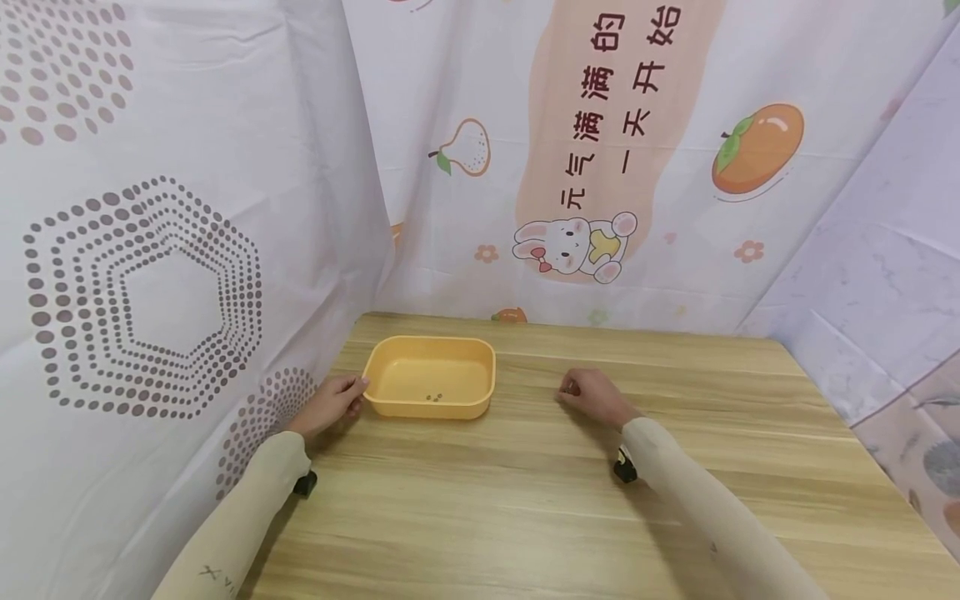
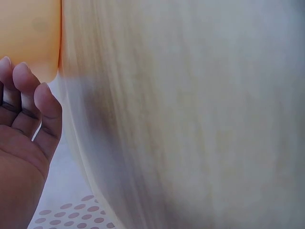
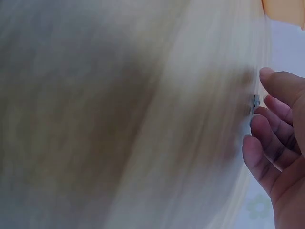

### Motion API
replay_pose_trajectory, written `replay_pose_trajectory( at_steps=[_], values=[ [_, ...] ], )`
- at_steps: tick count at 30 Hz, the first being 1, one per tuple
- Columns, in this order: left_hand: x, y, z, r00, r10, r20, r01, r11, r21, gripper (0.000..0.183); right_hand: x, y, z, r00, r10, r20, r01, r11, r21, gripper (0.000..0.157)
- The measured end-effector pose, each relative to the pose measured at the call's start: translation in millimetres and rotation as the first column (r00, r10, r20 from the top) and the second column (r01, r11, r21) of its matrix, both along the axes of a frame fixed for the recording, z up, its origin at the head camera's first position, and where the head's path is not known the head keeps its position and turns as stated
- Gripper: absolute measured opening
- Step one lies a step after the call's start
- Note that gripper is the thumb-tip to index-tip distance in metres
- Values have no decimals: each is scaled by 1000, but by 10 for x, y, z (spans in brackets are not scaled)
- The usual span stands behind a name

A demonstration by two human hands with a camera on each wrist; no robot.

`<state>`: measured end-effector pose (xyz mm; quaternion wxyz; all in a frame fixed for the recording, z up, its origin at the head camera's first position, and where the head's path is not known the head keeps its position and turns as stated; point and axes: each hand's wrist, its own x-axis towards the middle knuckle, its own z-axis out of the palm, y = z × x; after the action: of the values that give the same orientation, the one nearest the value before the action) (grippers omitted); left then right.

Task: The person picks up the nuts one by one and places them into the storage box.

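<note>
A yellow plastic tray (image 1: 429,411) stands on the table with several small metal pieces (image 1: 434,398), nut-like in shape, on its floor. My left hand (image 1: 333,404) grips the tray's left rim near its front corner. In the left wrist view, bent fingers (image 2: 47,102) show against the tray wall (image 2: 33,28), and the thumb is hidden. To the right of the tray, my right hand (image 1: 596,394) is low over the table with curled fingers. A small metal nut (image 3: 256,101) shows between its thumb and fingers in the right wrist view.
The wood-grain table (image 1: 480,500) ends at a printed cloth (image 1: 465,275) along the back. Another patterned cloth (image 1: 315,208) hangs close by the left hand and arm. Pale marbled sheeting (image 1: 862,275) borders the right side. Dark wrist straps (image 1: 625,467) sit under both sleeves.
</note>
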<state>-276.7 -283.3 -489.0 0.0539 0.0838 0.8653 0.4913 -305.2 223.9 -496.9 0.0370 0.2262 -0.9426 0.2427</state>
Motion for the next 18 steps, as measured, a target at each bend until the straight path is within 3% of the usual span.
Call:
replay_pose_trajectory(
  at_steps=[18],
  values=[
    [20, 12, 18, 1000, 3, 1, -3, 1000, -6, 48, 13, 171, -20, 998, -62, 30, 61, 998, 15, 17]
  ],
)
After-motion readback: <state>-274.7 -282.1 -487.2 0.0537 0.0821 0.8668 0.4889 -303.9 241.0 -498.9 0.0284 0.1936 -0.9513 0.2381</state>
